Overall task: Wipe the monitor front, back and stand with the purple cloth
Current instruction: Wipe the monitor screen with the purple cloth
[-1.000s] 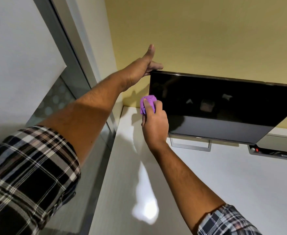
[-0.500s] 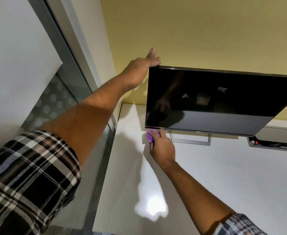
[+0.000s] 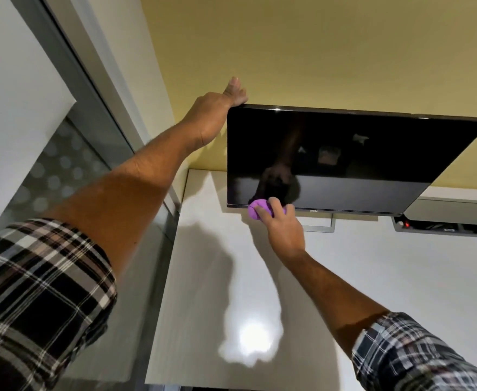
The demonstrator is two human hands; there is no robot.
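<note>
Fingers of right hand (image 3: pixel 284 231) curled round purple cloth (image 3: pixel 257 209), pressing it on the bottom edge of the monitor (image 3: pixel 344 153), left of the logo. Half a second back, down at the bottom left corner; a second back, up on the left side edge. So sliding along the bottom now, front wipe under way, back and stand (image 3: pixel 319 224) likely not done yet. Left hand (image 3: pixel 217 114) gripping the top left corner as before, keeping the screen steady on the white desk (image 3: pixel 372 277).

A glossy white desk (image 3: pixel 372 277) meets a yellow wall (image 3: pixel 316 52), frosted glass partition (image 3: pixel 62 165) alongside.
</note>
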